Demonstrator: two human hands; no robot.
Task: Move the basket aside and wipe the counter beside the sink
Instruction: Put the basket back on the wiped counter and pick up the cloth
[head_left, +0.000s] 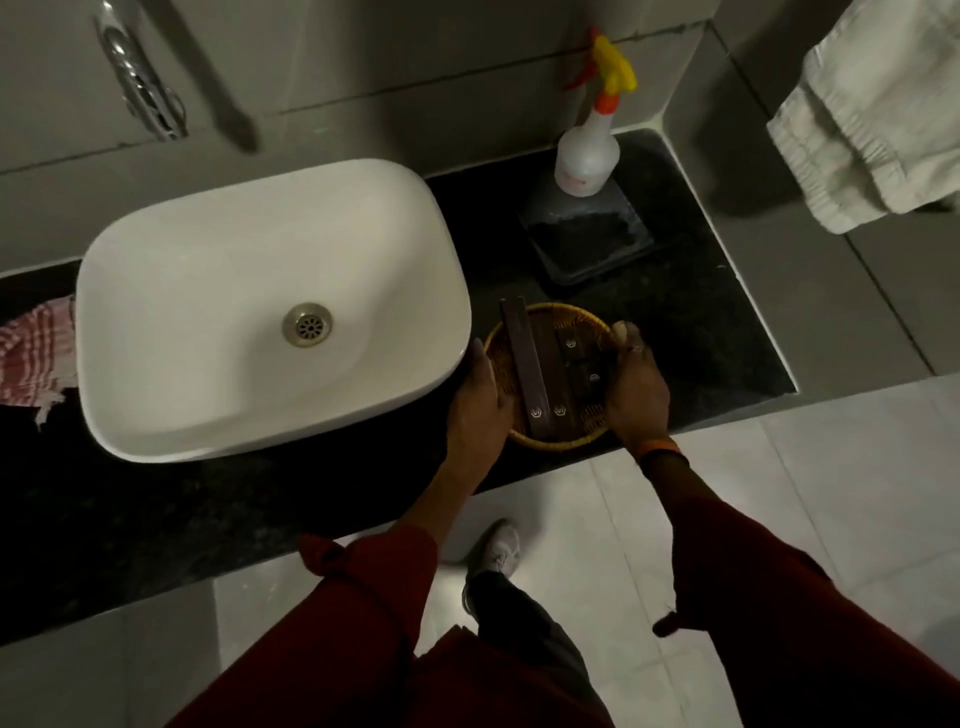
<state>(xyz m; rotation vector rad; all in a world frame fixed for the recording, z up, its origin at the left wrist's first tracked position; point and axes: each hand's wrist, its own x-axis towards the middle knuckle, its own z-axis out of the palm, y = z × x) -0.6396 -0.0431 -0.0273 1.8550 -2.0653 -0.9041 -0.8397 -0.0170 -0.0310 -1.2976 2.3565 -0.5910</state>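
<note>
A round woven basket (571, 315) holding dark brown boxes sits on the black stone counter (701, 312), just right of the white sink (249, 291) and near the counter's front edge. My left hand (478, 400) grips the basket's left rim, between basket and sink. My right hand (636, 382) grips its right rim, fingers curled over the edge. I cannot tell whether the basket is lifted. A red and white checked cloth (34, 358) lies on the counter left of the sink.
A white spray bottle (587, 156) with a yellow and orange trigger stands on a dark square tray (589, 244) at the back of the counter. A chrome tap (140, 78) is on the wall above the sink. A pale towel (872, 114) hangs at top right.
</note>
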